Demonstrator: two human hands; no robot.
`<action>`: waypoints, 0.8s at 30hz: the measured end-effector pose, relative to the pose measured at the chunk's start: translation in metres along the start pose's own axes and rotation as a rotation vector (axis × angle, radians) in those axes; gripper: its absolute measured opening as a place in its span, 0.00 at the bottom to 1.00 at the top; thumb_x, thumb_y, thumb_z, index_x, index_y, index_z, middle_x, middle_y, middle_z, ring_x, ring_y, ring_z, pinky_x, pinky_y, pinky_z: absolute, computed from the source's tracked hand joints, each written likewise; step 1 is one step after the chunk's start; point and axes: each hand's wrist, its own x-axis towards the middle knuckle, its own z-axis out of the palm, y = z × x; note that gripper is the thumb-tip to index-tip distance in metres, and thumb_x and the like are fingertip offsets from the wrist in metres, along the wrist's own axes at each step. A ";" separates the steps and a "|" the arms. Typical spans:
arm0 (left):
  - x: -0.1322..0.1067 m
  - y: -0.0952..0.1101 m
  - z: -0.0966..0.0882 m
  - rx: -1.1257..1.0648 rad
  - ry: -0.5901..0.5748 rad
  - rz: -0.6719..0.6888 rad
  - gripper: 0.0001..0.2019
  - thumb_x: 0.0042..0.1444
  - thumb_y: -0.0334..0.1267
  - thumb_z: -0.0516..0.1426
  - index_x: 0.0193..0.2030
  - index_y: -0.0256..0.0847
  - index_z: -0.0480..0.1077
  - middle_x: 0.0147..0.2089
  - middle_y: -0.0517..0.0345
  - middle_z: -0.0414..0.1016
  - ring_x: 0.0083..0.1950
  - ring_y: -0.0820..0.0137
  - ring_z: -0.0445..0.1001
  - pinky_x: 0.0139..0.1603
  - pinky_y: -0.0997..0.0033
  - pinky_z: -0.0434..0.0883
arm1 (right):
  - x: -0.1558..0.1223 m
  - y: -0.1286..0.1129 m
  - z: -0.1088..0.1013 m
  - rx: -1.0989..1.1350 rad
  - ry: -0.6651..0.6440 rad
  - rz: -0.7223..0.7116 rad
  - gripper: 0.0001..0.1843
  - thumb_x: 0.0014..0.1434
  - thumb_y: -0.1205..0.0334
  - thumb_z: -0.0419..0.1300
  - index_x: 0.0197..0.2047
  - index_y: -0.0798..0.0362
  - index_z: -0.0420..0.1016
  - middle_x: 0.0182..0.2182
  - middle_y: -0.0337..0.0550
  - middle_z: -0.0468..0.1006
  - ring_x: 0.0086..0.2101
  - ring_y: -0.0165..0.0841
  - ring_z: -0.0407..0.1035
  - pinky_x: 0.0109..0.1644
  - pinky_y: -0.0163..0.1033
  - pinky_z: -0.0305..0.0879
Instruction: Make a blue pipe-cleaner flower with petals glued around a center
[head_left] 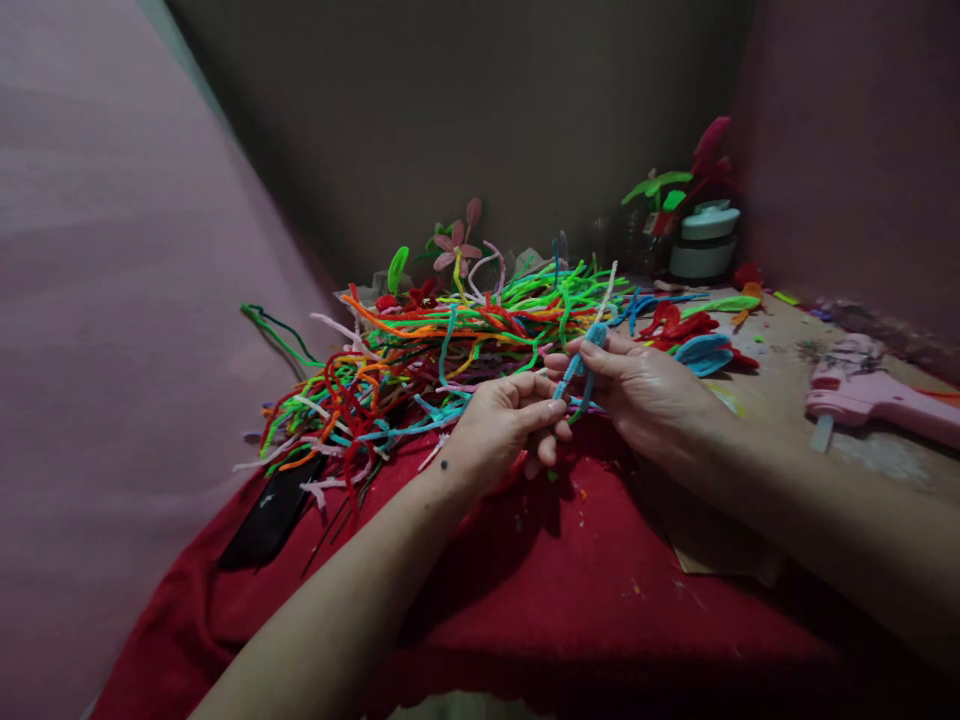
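Observation:
Both my hands meet over the front of a large heap of coloured pipe cleaners. Between them is a light blue pipe cleaner, bent into a folded, looped shape. My left hand pinches its lower end between thumb and fingers. Higher up, the thumb and forefinger of my right hand grip the same piece near its top. A white tip stands up just above my right fingers; I cannot tell whether it joins the blue piece. Parts of the blue piece are hidden behind my fingers.
A pink glue gun lies at the right. Red and blue fuzzy petals rest beyond my right hand. A lidded pot and fuzzy flowers stand at the back. A dark flat object lies on the red cloth.

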 end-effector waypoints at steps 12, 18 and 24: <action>0.000 -0.002 0.004 0.116 0.085 0.106 0.07 0.52 0.40 0.56 0.32 0.38 0.69 0.13 0.70 0.60 0.09 0.84 0.52 0.09 0.83 0.49 | 0.003 0.006 -0.002 0.009 -0.049 -0.023 0.05 0.55 0.70 0.57 0.28 0.54 0.71 0.21 0.38 0.75 0.22 0.27 0.69 0.29 0.34 0.68; -0.004 0.006 0.009 0.245 0.241 0.148 0.08 0.52 0.38 0.56 0.29 0.35 0.71 0.12 0.68 0.59 0.11 0.84 0.52 0.12 0.83 0.49 | 0.007 0.008 -0.008 -0.050 -0.173 -0.039 0.07 0.46 0.64 0.66 0.25 0.55 0.71 0.20 0.35 0.72 0.20 0.24 0.65 0.25 0.31 0.63; -0.002 0.004 0.007 0.196 0.272 0.173 0.06 0.51 0.38 0.56 0.32 0.38 0.69 0.12 0.70 0.58 0.11 0.83 0.53 0.13 0.83 0.49 | 0.005 0.008 -0.008 -0.065 -0.108 -0.051 0.06 0.48 0.64 0.65 0.25 0.55 0.72 0.20 0.37 0.73 0.22 0.25 0.67 0.29 0.32 0.66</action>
